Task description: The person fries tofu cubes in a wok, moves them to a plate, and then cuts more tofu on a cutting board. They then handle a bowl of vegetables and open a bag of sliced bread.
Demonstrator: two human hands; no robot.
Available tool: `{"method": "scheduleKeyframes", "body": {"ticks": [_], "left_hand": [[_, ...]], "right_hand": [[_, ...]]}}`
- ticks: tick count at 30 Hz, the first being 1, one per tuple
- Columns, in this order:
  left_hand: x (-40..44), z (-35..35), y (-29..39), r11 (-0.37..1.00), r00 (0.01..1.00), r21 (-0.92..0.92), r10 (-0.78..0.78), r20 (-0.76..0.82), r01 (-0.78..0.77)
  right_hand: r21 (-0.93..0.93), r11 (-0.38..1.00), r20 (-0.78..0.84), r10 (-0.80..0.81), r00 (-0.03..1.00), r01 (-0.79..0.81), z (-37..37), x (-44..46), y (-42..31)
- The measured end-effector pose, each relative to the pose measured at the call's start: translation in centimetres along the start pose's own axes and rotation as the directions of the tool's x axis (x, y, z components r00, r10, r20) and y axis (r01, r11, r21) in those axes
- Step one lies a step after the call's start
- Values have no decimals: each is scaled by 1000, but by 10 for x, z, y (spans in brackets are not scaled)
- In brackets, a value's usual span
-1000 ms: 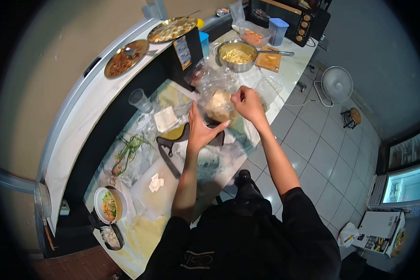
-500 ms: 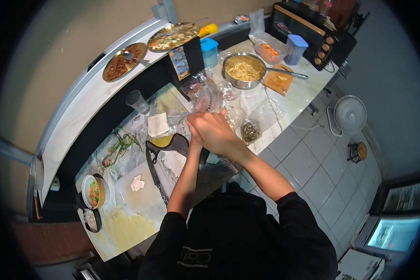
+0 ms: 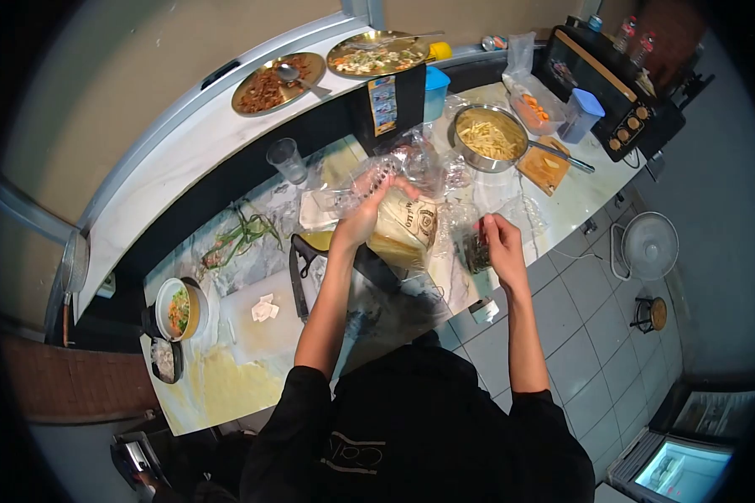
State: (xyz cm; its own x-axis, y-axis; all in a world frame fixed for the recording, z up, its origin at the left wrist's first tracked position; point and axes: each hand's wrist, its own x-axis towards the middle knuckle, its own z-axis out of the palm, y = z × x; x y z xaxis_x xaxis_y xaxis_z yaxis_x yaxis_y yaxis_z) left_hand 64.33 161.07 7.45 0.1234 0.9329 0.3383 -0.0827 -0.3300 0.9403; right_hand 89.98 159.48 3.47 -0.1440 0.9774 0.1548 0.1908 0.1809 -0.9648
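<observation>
My left hand (image 3: 372, 216) is closed on the gathered top of a clear plastic bag (image 3: 407, 228) with dark lettering and pale yellowish contents. To its right, my right hand (image 3: 505, 250) has its fingertips pinched together, with a small reddish bit showing at them. Just beside those fingers lies a small clear bag of dark leafy pieces (image 3: 476, 255); whether they touch it is hard to see. A black strap-like item (image 3: 376, 268) lies below the printed bag. Left of my left forearm, a knife (image 3: 299, 281) rests by a white cutting board (image 3: 252, 314) with pale cut pieces (image 3: 265, 308).
A pan of pale strips (image 3: 488, 138) stands at the back, its handle over a wooden board (image 3: 544, 168). Green stalks (image 3: 243, 239), a glass (image 3: 287, 161) and a bowl of vegetables (image 3: 178, 310) are at left. Two food plates (image 3: 277, 84) (image 3: 377, 54) sit on the ledge.
My hands were together over the counter and are now apart. The right hand has moved right, beside the dark leafy bag. The printed bag now shows below my left hand. The view has shifted.
</observation>
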Motion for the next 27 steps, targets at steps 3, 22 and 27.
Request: {"method": "scheduleKeyframes", "body": {"ticks": [3, 22, 27], "left_hand": [[0, -6, 17, 998, 999, -68, 17, 29, -15], [-60, -22, 7, 638, 853, 604, -502, -143, 477], [-53, -17, 13, 755, 929, 587, -370, 16, 291]], "right_hand": [[63, 982, 100, 171, 980, -178, 7, -6, 22], [37, 977, 222, 196, 955, -209, 100, -22, 107], [-19, 964, 380, -238, 894, 264, 81, -14, -18]]}}
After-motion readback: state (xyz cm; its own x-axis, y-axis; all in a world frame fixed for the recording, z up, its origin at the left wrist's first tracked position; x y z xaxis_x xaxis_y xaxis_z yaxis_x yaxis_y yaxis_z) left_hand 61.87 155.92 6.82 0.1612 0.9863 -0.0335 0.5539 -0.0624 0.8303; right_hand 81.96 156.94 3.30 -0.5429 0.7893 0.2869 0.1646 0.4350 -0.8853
